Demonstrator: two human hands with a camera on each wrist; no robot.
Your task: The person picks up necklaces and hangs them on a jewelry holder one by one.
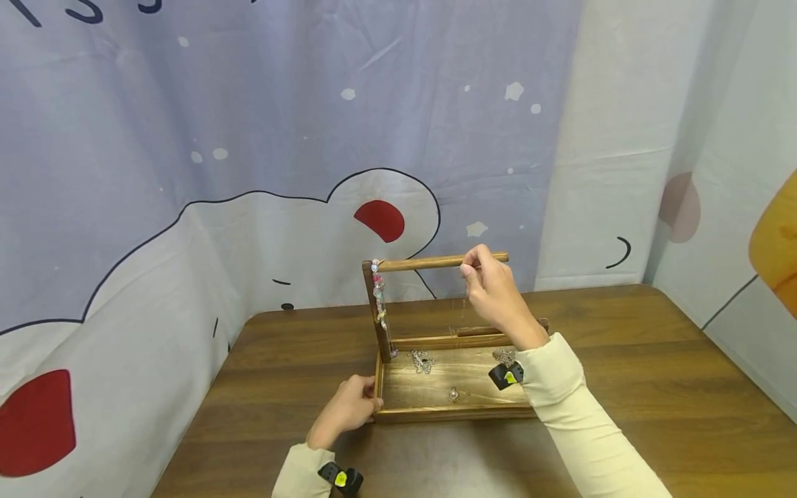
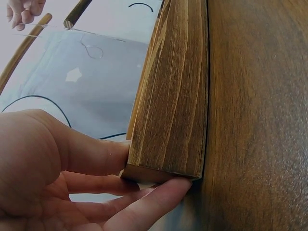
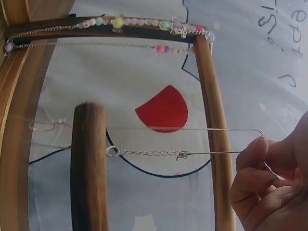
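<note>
Silver necklace (image 3: 167, 153), pinched, before cloth (image 1: 268, 104) with cropped black lettering (image 1: 87, 19).

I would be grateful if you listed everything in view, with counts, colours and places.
Table: one, brown, under the stand
Printed cloth: one or more sheets, mainly blue-grey and white, behind the table
Wooden stand with tray: one, brown, on the table
Beaded necklace: one, multicoloured, hanging at the stand's left end
Thin necklace: one, silvery, in the right hand
Chain clumps: two, silvery, in the tray, towards either end
Small round piece: one, pale, near the tray's front
Wrist straps: two, black and yellow, one per wrist
Sleeves: two, cream, on the arms
Left hand: one, gripping the tray's near left corner
Right hand: one, by the upper bar
</note>
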